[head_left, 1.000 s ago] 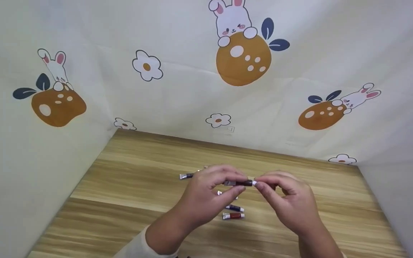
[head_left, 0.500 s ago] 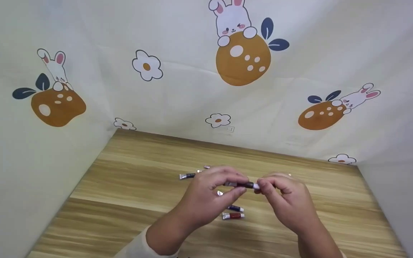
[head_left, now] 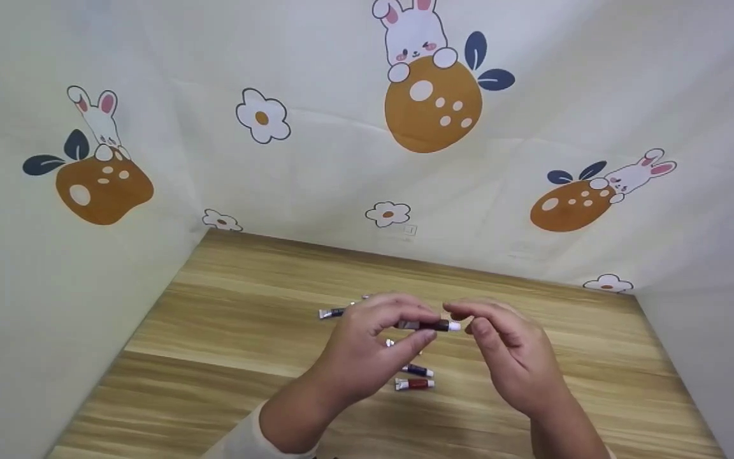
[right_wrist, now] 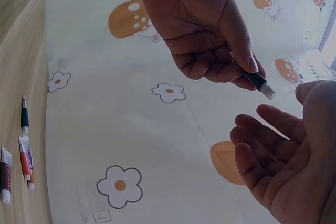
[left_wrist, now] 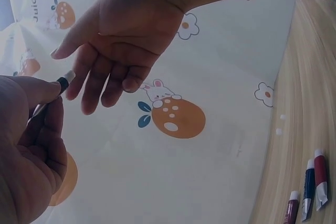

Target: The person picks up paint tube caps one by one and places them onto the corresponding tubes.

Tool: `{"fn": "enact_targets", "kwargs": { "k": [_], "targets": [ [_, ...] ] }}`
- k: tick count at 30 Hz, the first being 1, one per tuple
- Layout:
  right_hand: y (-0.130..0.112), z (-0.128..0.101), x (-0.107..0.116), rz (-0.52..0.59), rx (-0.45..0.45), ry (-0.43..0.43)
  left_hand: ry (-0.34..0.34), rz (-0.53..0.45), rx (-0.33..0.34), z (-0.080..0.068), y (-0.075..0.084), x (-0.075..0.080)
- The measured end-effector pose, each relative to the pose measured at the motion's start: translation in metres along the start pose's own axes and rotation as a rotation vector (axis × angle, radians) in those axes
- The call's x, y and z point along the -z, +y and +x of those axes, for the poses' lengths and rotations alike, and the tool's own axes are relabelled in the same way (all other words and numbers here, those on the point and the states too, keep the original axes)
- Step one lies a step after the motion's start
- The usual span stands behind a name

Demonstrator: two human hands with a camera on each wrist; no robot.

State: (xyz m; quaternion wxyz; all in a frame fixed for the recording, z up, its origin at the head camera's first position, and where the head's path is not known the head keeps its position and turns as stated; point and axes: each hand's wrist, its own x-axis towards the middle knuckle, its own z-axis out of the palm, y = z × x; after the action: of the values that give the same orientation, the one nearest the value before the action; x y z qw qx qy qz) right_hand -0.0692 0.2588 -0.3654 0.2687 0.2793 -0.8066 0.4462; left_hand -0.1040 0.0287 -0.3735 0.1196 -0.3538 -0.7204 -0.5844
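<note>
left hand (head_left: 367, 354) pinches a small dark paint tube (head_left: 427, 326) between thumb and fingers, held level above the wooden table (head_left: 214, 331), white cap (head_left: 454, 326) pointing toward the right hand (head_left: 507, 357). the left wrist view shows the same: tube (left_wrist: 52, 90) in the left hand's (left_wrist: 29, 145) pinch, cap end (left_wrist: 69, 76) poking clear.

change: half a second ago the right hand's fingertips were closed on the cap end of the tube. now they are off it. the right hand is spread, fingers relaxed and slightly bent, holding nothing, just beside the cap with a small gap between. the right wrist view confirms it: right hand (right_wrist: 286, 156) open and empty, the tube (right_wrist: 257, 81) with cap (right_wrist: 268, 93) held only by the left hand (right_wrist: 202, 30). the left hand's grip and the tube's place look unchanged over the last second.

judgement: the cap sits on the tube, so the right hand has let go without taking it off. this reads as a release between grips, or the end of a twist; whether the cap is loosened or tightened cannot be told.

on the table under the hands: a blue tube (head_left: 418, 370) and a red tube (head_left: 414, 384) side by side, another tube (head_left: 332, 313) further back at left, and a small silvery piece (head_left: 390, 343) partly hidden by the left hand. the left wrist view shows three tubes (left_wrist: 307, 190) lying close together on the wood. behind the table hangs a cloth backdrop (head_left: 316, 166) printed with rabbits and flowers.
</note>
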Motion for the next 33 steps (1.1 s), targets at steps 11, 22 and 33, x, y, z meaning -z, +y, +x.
{"fn": "enact_targets", "kwargs": {
  "k": [11, 22, 33],
  "targets": [
    [0.0035, 0.0001, -0.0011, 0.123, 0.195, 0.03, 0.012, -0.002, 0.008, 0.0011, -0.0001, 0.0007],
    [0.0054, 0.0023, -0.0006, 0.032, 0.266, -0.002, 0.025, -0.014, 0.011, 0.0007, -0.0015, -0.0002],
    [0.0019, 0.0026, -0.0019, 0.0, 0.193, -0.001, 0.023, -0.015, 0.012, 0.0, -0.0007, -0.0007]
  ]
}}
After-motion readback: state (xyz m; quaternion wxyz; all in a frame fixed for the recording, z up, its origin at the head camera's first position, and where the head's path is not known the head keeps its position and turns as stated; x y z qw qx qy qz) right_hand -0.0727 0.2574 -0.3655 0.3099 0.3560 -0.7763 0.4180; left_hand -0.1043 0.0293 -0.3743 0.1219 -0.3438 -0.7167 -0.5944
